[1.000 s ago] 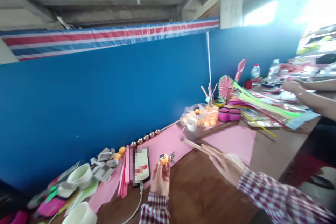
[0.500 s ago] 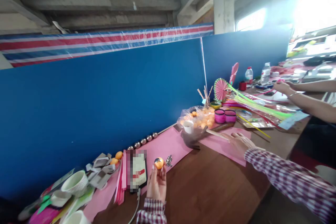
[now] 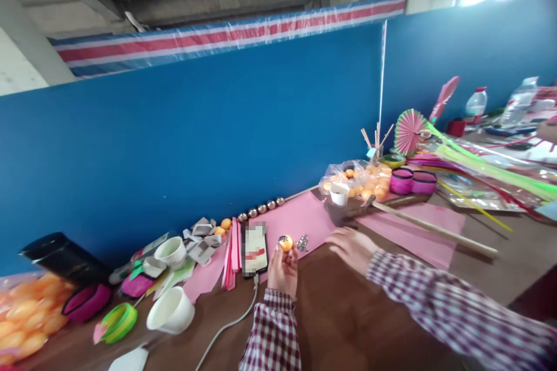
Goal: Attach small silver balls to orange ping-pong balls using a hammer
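My left hand (image 3: 282,269) grips an orange ball (image 3: 285,243) between thumb and fingers, with a dark and silvery patch on its upper face. Just right of the ball lies a small heap of shiny metal bits (image 3: 301,242) on pink paper (image 3: 300,217). My right hand (image 3: 353,248) reaches over the table with fingers stretched and apart, holding nothing I can see. Beyond it rests a hammer-like tool (image 3: 435,229) with a long wooden handle. A phone (image 3: 255,249) on a white cable lies left of my left hand.
Along the blue partition (image 3: 217,127) stand several steel balls (image 3: 261,208), a bag of orange balls (image 3: 369,179) and a small white cup (image 3: 339,193). White bowls (image 3: 170,310), a green tape roll (image 3: 116,323) and a black cylinder (image 3: 65,258) are at left. Pink rolls (image 3: 412,181) sit right.
My right hand has left the wooden handle and moved left, nearer my left hand. The view has turned left, bringing in more of the table's left side. My left hand still holds the ball.
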A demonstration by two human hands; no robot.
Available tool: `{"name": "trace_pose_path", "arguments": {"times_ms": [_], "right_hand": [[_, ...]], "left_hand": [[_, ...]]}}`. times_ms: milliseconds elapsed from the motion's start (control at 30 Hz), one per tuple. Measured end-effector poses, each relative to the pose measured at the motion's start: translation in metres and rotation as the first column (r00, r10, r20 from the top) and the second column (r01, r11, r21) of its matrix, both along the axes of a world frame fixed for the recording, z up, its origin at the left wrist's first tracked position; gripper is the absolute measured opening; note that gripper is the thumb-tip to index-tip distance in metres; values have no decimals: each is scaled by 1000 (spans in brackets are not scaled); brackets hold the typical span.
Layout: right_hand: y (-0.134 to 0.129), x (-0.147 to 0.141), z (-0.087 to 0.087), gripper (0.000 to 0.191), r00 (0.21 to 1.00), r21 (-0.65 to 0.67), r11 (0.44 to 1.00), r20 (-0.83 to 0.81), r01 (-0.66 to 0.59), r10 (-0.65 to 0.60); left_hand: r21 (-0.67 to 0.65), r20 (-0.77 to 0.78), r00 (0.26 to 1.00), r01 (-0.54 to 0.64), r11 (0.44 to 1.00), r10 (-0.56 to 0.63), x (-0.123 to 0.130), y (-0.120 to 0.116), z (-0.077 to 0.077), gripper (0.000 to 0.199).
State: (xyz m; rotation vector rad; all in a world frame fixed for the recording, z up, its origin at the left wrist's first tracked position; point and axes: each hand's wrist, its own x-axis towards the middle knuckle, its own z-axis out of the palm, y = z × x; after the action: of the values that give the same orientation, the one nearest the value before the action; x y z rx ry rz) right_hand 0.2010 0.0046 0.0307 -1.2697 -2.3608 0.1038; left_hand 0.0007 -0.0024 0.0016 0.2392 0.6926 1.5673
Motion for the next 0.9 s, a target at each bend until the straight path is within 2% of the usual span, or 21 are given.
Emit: {"name": "trace_pose_path", "arguments": {"times_ms": [33, 100, 200, 400, 600, 700, 800, 900], "right_hand": [[7, -17, -1, 23, 1000, -23, 1000, 6, -10, 10], [22, -41, -3, 24, 996, -78, 993, 15, 92, -91], [44, -57, -8, 24, 988, -118, 981, 36, 153, -150], [56, -62, -20, 19, 983, -156, 971, 37, 183, -180], [53, -55, -27, 19, 978, -139, 976, -101, 169, -184], [49, -53, -28, 15, 939, -172, 979, -303, 111, -160], [41, -55, -27, 13, 821, -238, 970, -562, -47, -98], [32, -63, -26, 14, 728, -285, 935, -684, -210, -45]], "left_hand": [[-5, -2, 1000, 0, 1000, 0, 0, 0, 0, 11], [-16, 3, 1000, -6, 1000, 6, 0, 0, 0, 10], [-15, 15, 1000, -6, 1000, 6, 0, 1, -2, 9], [1, 37, 999, 6, 1000, -6, 0, 3, -6, 8], [-14, 30, 999, -28, 1000, 29, -1, 5, -7, 11], [-2, -8, 1000, -26, 1000, 26, -1, 5, -8, 16], [39, -61, 998, 7, 999, -4, -1, 3, -7, 30], [62, -80, 997, 23, 998, -18, 0, 2, -6, 35]]}}
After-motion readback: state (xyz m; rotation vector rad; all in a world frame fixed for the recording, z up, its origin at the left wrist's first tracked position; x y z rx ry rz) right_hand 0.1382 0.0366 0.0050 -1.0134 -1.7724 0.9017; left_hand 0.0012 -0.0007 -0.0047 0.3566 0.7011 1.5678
